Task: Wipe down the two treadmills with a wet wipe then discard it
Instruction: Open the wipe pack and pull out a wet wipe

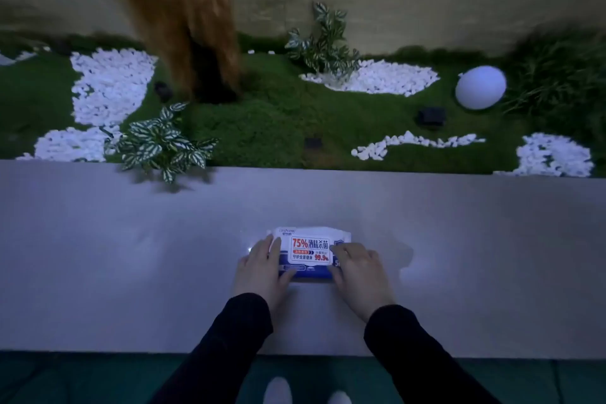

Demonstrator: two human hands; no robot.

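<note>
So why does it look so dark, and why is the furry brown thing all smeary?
Head view: the room is dim and bluish; only the white-and-blue wet wipe pack glares bright. The brown feathery plume looks motion-blurred, and the grey ledge edge bends from the wide lens.

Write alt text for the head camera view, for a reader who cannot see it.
Two hands, left hand and right hand, rest on either end of a pack of wet wipes lying flat on a pale ledge. Behind the ledge lies an indoor garden of moss, white pebbles, leafy plants and a white egg-shaped lamp.
</note>
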